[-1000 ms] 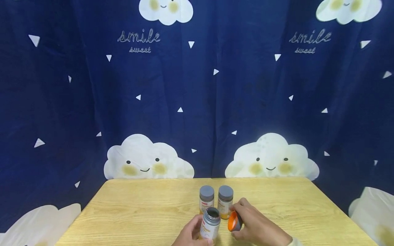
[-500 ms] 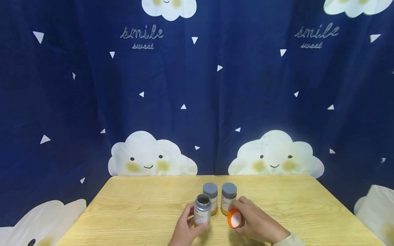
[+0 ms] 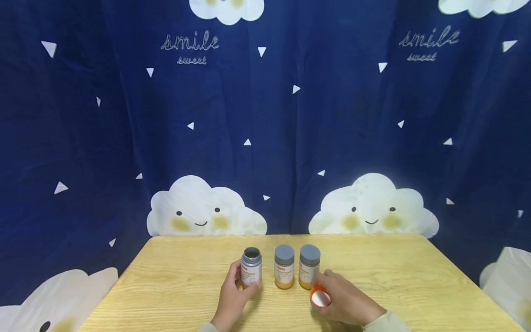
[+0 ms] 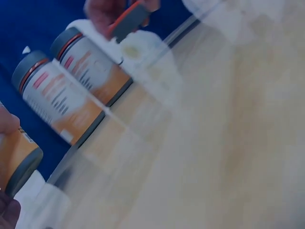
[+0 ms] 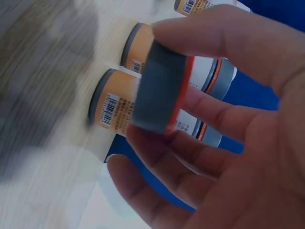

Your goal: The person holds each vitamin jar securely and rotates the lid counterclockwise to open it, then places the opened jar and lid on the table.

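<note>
My left hand (image 3: 234, 295) grips an uncapped jar (image 3: 251, 269) from its left side, upright, its dark mouth facing up. The jar has a white and orange label and a grey neck. My right hand (image 3: 346, 299) pinches a grey screw cap (image 5: 159, 88) by its edge; in the head view its orange rim and white inside (image 3: 321, 297) face the camera. Two capped jars of the same kind, a middle jar (image 3: 284, 267) and a right jar (image 3: 309, 265), stand between the hands. The cap is just in front of the right jar.
All of this is on a light wooden table (image 3: 186, 276), whose far edge meets a dark blue curtain (image 3: 265, 115) printed with white clouds and triangles. Bare tabletop lies to the left of the left hand and to the right of the right hand.
My left hand has carried the uncapped jar leftward and away from me, from in front of the middle jar to its left. The right hand keeps the cap, its inside now facing the camera more.
</note>
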`<state>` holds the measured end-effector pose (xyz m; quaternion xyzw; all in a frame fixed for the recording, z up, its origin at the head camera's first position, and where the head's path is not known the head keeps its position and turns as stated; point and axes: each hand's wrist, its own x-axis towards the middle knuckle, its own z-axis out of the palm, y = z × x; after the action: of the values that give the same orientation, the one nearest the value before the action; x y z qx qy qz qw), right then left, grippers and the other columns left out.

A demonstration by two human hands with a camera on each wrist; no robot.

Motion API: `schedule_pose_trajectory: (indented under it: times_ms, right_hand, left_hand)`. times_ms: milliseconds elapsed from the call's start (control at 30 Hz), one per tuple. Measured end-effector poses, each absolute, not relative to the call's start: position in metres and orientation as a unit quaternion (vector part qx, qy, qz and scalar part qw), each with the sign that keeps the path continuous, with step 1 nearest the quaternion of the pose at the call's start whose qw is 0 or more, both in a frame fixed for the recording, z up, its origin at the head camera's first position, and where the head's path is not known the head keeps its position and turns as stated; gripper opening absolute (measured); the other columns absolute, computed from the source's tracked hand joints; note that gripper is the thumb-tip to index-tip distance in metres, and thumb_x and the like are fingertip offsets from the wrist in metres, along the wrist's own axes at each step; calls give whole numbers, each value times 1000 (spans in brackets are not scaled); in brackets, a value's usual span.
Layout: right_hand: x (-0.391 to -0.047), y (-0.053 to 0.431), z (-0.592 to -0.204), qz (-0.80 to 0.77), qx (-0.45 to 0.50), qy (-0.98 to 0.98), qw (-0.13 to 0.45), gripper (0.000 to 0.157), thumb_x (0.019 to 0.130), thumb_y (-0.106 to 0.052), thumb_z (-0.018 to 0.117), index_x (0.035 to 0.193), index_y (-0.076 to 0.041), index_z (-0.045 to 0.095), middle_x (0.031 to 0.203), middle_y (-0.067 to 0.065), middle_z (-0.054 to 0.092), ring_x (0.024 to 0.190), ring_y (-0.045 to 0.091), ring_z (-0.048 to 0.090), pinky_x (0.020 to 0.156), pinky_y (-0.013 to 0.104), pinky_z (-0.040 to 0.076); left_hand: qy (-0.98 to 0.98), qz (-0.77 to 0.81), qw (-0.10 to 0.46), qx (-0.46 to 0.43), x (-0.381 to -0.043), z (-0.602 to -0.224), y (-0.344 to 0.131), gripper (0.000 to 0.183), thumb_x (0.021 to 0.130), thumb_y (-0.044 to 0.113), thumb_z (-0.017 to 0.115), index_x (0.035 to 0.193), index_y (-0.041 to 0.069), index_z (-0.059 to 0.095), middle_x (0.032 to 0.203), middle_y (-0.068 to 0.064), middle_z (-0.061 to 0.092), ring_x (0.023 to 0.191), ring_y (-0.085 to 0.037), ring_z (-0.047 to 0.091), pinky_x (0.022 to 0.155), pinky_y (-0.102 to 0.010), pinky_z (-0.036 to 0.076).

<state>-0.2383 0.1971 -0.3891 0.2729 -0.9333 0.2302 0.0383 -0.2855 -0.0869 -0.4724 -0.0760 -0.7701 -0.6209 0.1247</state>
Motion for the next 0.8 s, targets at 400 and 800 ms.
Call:
schedule_pose_trajectory:
  times_ms: [400, 800]
  right_hand:
    - [-238, 193, -397, 228, 234, -945, -20, 50, 60, 2, 75, 104, -14, 58, 87, -2, 51, 72, 16, 46, 59, 29, 41]
    - [-244, 196, -410, 198, 248, -948, -37, 38, 65, -7, 82, 95, -14, 62, 81, -8, 55, 68, 8, 47, 57, 26, 43]
  left_hand:
    - [-802, -574, 155, -50, -309, -474, -103, 62, 76, 13, 80, 128, 11, 47, 117, -7, 60, 113, -29, 55, 99, -54, 40]
    - [-821, -547, 160, -39, -310, -476, -101, 63, 75, 10, 79, 127, 5, 44, 116, -13, 59, 113, -35, 56, 99, -55, 41]
